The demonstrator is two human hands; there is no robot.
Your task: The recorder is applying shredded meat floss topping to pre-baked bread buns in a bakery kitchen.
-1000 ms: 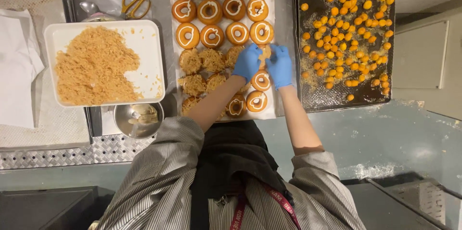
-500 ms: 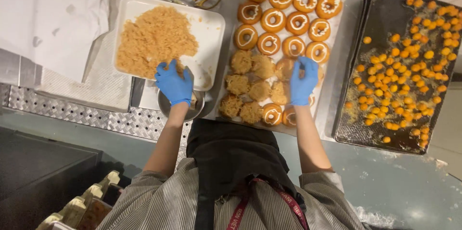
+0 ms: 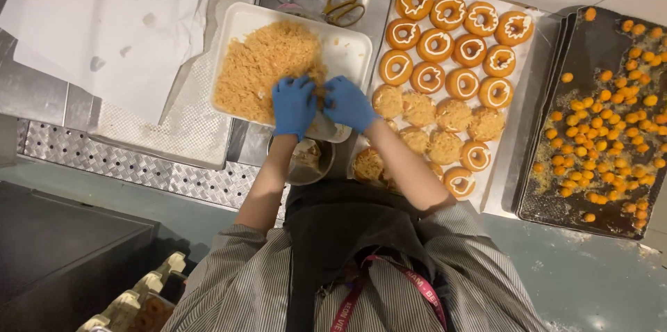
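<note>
Two blue-gloved hands, left hand and right hand, are curled together over a doughnut, largely hidden, pressed into golden crumbs on a white tray, beside rows of iced doughnuts.

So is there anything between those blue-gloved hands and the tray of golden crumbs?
Nothing visible. The left hand and right hand already lie on the near edge of the crumb pile in the white tray. The small metal bowl sits below them, under the wrists, not in between.
</note>
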